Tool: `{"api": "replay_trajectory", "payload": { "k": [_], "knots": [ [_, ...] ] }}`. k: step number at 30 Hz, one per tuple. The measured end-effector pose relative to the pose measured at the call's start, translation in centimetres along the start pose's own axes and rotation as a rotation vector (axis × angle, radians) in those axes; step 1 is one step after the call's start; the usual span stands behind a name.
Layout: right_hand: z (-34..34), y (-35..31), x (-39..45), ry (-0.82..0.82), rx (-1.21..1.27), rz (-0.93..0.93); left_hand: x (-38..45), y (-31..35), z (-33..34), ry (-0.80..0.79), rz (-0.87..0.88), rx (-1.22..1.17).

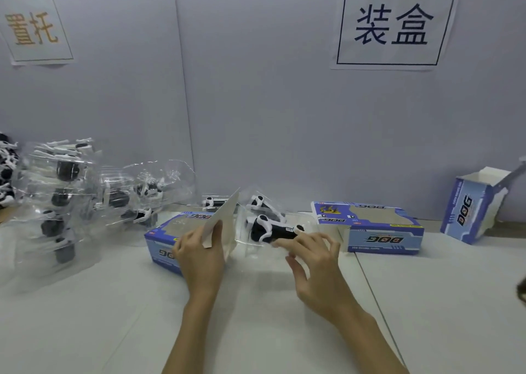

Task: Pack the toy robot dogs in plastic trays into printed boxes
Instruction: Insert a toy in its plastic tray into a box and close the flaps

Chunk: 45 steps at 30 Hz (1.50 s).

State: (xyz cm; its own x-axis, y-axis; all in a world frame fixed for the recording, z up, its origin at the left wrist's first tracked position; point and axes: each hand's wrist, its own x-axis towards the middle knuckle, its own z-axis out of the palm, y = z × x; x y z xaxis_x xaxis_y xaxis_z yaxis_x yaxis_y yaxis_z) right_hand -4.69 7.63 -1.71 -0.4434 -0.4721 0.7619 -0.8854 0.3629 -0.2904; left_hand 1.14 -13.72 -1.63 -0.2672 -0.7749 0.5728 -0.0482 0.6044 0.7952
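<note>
Left hand (199, 248) on box flap (223, 219), right hand (316, 255) on tray (250, 239)

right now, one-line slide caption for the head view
Left hand lifts blue printed box flap; right hand slides in clear-trayed black-and-white toy dog.

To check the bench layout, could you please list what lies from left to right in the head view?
Stack of trayed dogs → box held open by the left hand → trayed dog at the right hand → flat box → upright open box.
</note>
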Motion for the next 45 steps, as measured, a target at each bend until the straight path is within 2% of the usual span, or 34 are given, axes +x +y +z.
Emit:
{"api": "replay_trajectory", "payload": {
  "k": [3,9,15,19,23,28,31,35,38,39,42,45],
  "knots": [
    [-1.8,0.4,0.3,-0.054,0.075,0.004,0.1,-0.2,-0.1,-0.049,0.028,-0.038],
    [-2.1,1.6,-0.2,-0.315,0.14,0.078,-0.2,0.0,-0.2,-0.168,0.141,-0.068],
    [-1.5,2.4,-0.4,-0.218,0.105,0.096,-0.9,-0.2,0.0,-0.367,0.294,0.11],
    [-1.6,2.8,-0.6,-0.216,0.014,0.17,-1.1,-0.1,0.4,-0.49,0.219,0.211],
    [-2.4,3.3,-0.5,-0.307,-0.099,0.304,-1.3,0.4,0.2,-0.511,0.142,0.238],
    [-2.6,2.6,-0.3,-0.316,0.085,0.529,-2.1,1.3,0.6,-0.593,0.094,0.425],
    [-2.9,2.2,0.3,-0.261,0.206,0.676,-2.2,1.3,0.6,-0.563,0.04,0.298],
    [-2.9,2.4,0.1,-0.214,0.311,0.762,-1.8,1.2,0.6,-0.428,-0.015,0.026],
    [-2.6,2.7,-0.4,-0.358,0.328,0.872,-1.8,1.3,0.7,-0.416,-0.027,-0.035],
    [-2.5,2.5,-0.4,-0.346,0.323,0.907,-1.9,1.3,0.6,-0.421,-0.029,-0.011],
    [-1.9,2.3,-0.3,-0.267,0.343,0.893,-2.1,1.5,0.5,-0.464,-0.022,0.053],
    [-1.8,1.5,-0.2,-0.383,0.566,0.8,-2.1,1.9,0.4,-0.518,0.0,0.006]
  ]
}}
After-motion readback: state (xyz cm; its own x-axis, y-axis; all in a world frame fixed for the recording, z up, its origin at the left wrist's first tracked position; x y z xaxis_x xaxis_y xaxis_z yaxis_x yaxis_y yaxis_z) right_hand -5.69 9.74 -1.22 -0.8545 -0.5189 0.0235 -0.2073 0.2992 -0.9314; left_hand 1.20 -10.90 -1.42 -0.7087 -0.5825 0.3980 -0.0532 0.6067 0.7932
